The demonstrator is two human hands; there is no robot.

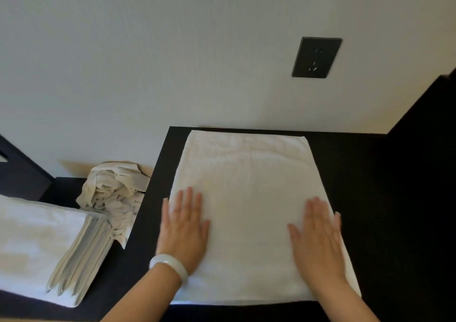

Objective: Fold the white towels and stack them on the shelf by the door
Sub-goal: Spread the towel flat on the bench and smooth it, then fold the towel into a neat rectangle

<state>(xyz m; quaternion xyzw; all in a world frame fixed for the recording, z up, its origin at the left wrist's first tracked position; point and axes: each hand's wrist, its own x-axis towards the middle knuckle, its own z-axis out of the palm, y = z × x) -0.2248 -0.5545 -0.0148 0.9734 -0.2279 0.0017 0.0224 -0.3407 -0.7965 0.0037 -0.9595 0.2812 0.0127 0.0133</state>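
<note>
A folded white towel (249, 188) lies flat on a dark shelf top (357, 198) against the wall. My left hand (183, 228), with a pale bangle on its wrist, presses flat on the towel's near left part, fingers straight. My right hand (318, 237) lies flat on the near right part, fingers straight. A stack of folded white towels (39, 245) sits on a lower surface at the left. Behind it lies a crumpled heap of white towels (113, 193).
A dark wall socket (316, 57) sits on the pale wall above the shelf. A dark panel (429, 124) rises at the right. Another dark piece of furniture (19, 176) stands at the far left.
</note>
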